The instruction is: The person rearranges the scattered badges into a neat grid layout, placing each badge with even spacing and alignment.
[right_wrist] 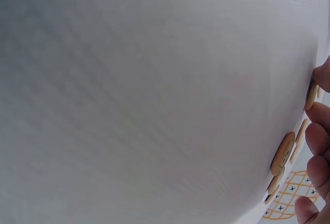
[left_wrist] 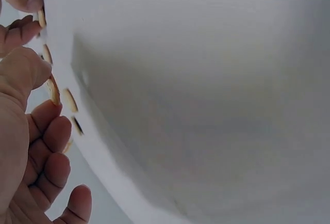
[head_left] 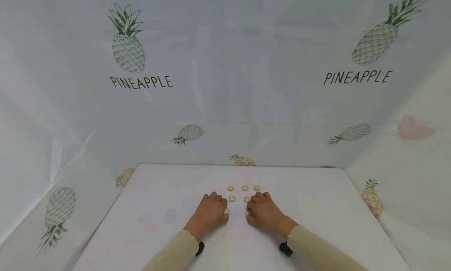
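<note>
In the head view my left hand (head_left: 210, 210) pinches a small round pale wooden disc (head_left: 226, 211) at its right side. Close up in the left wrist view, thumb and forefinger hold that disc (left_wrist: 53, 90) by its edges, the other fingers loosely bent. My right hand (head_left: 266, 211) faces it across a narrow gap, pinching another disc (head_left: 248, 212). The right wrist view catches this disc (right_wrist: 312, 94) at the frame's edge, between thumb and finger. Just beyond the right fingertips lies one more disc (head_left: 246, 199). Markings on the discs are too small to read.
Farther back, several like discs lie in loose rows, among them one at left (head_left: 230, 188), one in the middle (head_left: 244, 188) and one at right (head_left: 256, 187). Another disc (head_left: 231, 198) lies nearer. The white table (head_left: 317, 208) meets a pineapple-printed sheet (head_left: 229, 87) behind.
</note>
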Demonstrator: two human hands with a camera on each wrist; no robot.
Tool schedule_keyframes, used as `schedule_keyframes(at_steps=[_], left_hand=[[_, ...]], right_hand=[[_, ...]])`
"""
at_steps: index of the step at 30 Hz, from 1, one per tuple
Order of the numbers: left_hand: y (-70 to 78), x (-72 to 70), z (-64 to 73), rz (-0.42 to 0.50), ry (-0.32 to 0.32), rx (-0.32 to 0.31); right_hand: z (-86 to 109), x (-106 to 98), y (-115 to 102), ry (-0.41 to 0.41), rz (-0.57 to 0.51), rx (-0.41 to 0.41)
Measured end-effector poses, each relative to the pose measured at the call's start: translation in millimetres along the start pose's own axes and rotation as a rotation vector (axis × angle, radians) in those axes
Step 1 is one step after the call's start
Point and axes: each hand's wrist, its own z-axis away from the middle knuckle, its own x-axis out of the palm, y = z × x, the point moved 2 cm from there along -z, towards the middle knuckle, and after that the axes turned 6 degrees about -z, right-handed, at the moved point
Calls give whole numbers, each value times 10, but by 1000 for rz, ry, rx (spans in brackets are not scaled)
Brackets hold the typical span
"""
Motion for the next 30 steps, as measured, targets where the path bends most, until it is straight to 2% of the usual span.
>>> schedule_keyframes(at_steps=[9, 21, 30], left_hand=[[55, 67, -76, 16, -8, -25], [71, 79, -48, 15, -56, -36], [78, 62, -19, 37, -62, -49]], right_hand=[[-37, 9, -86, 10, 5, -5], [-35, -5, -162, 35, -2, -8], [-38, 16, -174, 24, 4, 12]])
